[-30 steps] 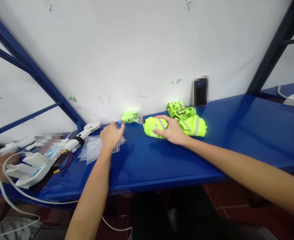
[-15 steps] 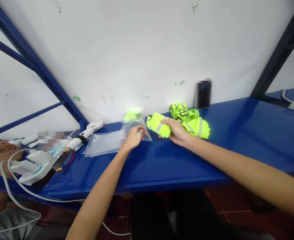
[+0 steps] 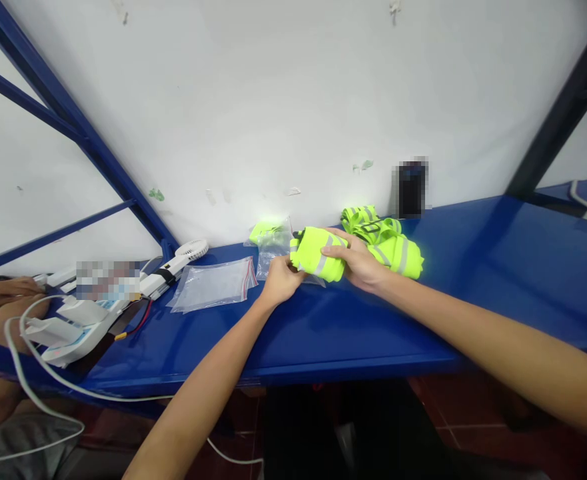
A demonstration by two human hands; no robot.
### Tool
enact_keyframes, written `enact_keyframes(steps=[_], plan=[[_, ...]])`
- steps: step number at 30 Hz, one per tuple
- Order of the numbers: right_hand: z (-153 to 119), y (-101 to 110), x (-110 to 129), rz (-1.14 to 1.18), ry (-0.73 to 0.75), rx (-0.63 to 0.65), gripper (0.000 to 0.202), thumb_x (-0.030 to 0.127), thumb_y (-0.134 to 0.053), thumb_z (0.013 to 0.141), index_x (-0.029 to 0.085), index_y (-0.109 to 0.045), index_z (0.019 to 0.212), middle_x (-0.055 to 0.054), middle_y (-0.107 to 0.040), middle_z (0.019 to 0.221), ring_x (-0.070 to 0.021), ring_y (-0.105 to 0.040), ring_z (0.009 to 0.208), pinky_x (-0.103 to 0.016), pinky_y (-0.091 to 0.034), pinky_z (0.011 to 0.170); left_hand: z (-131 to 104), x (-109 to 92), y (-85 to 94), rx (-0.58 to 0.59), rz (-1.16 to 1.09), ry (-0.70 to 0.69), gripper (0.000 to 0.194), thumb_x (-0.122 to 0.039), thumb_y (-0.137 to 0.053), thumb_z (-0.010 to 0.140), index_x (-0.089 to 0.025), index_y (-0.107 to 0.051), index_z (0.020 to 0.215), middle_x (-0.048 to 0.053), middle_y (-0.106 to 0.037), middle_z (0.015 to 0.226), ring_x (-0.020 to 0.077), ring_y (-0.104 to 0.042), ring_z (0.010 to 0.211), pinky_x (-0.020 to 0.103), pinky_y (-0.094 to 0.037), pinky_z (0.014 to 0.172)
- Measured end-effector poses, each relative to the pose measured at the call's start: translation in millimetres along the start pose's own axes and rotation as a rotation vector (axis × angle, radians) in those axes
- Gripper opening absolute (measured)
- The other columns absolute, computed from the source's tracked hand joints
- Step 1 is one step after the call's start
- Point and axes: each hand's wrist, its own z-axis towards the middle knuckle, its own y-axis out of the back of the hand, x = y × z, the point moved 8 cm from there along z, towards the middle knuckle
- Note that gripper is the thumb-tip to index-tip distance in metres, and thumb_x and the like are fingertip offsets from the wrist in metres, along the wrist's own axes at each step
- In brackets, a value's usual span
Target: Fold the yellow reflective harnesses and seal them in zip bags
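Observation:
My right hand [image 3: 360,261] grips a folded neon-yellow reflective vest [image 3: 318,255] with grey stripes, thumb on top. At the vest's left end my left hand [image 3: 282,280] is closed on a clear zip bag [image 3: 269,262]; its fingertips are partly hidden. Part of this bag shows under the vest, but I cannot tell whether the vest is inside its mouth. Behind the bag lies a bagged yellow vest [image 3: 266,232]. More folded vests [image 3: 398,253] are heaped just past my right hand. Flat clear bags with red seals [image 3: 213,285] lie left of my left hand.
A white handheld fan [image 3: 192,250] and a power strip with plugs [image 3: 73,340] sit on the left of the blue table [image 3: 353,333], cables hanging over its edge. Another person's hands [image 3: 13,300] are at far left. A dark blurred object [image 3: 411,190] leans on the wall.
My left hand has moved right with the bag, up to the held vest. The bag's edge has swung to the right, partly beneath the vest. My right hand still grips the vest.

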Motion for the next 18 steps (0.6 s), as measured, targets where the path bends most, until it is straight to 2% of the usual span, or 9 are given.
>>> enact_keyframes(steps=[5, 8, 10, 13, 16, 18], plan=[[3.4, 15.7, -8.1, -0.094, 0.043, -0.127, 0.053, 0.024, -0.080, 0.060, 0.022, -0.064, 0.111, -0.002, -0.070, 0.100, -0.0195, -0.064, 0.090, -0.032, -0.053, 0.081, -1.0, 4.4, -0.9, -0.002, 0.136, 0.006, 0.011, -0.022, -0.061, 0.077, -0.013, -0.066, 0.080, 0.003, -0.068, 0.072, 0.0156, -0.058, 0.062, 0.026, -0.045, 0.060], [4.9, 25.6, -9.7, -0.149, 0.044, -0.205, 0.057, 0.027, -0.079, 0.061, 0.021, -0.061, 0.115, -0.003, -0.070, 0.099, -0.0203, -0.065, 0.088, -0.034, -0.053, 0.079, -3.0, 3.4, -3.5, 0.012, 0.144, -0.024, 0.016, -0.025, -0.054, 0.085, -0.014, -0.065, 0.087, 0.001, -0.065, 0.074, 0.0138, -0.055, 0.064, 0.025, -0.042, 0.061], [4.7, 31.2, -2.7, -0.285, 0.081, -0.248, 0.057, 0.030, -0.077, 0.063, 0.020, -0.061, 0.116, -0.004, -0.069, 0.099, -0.0216, -0.064, 0.087, -0.035, -0.053, 0.078, -4.3, 4.4, -4.8, 0.027, 0.092, -0.020, 0.019, -0.028, -0.049, 0.089, -0.016, -0.063, 0.088, 0.000, -0.063, 0.075, 0.0135, -0.054, 0.066, 0.024, -0.041, 0.063], [2.1, 30.4, 17.6, -0.627, 0.219, -0.262, 0.051, 0.032, -0.074, 0.066, 0.018, -0.063, 0.114, -0.006, -0.068, 0.103, -0.0240, -0.063, 0.091, -0.038, -0.050, 0.083, -5.2, 7.9, -5.3, 0.044, 0.072, 0.018, 0.018, -0.030, -0.048, 0.089, -0.017, -0.059, 0.083, -0.001, -0.059, 0.072, 0.0135, -0.053, 0.067, 0.024, -0.041, 0.064], [-3.0, 20.4, 32.6, -0.870, 0.374, -0.217, 0.048, 0.029, -0.071, 0.069, 0.018, -0.062, 0.115, -0.006, -0.066, 0.112, -0.0255, -0.060, 0.098, -0.038, -0.046, 0.089, -4.8, 5.0, 0.8, -0.012, 0.176, 0.003, 0.017, -0.029, -0.048, 0.090, -0.018, -0.054, 0.078, -0.001, -0.056, 0.074, 0.0144, -0.052, 0.071, 0.025, -0.040, 0.066], [-6.1, 16.3, 34.4, -0.946, 0.402, -0.203, 0.049, 0.027, -0.069, 0.070, 0.018, -0.061, 0.118, -0.006, -0.066, 0.111, -0.0252, -0.061, 0.095, -0.037, -0.046, 0.086, -4.7, -1.6, 5.7, -0.065, 0.257, -0.049, 0.019, -0.029, -0.045, 0.092, -0.019, -0.050, 0.077, 0.000, -0.054, 0.076, 0.0156, -0.051, 0.076, 0.027, -0.040, 0.070]])
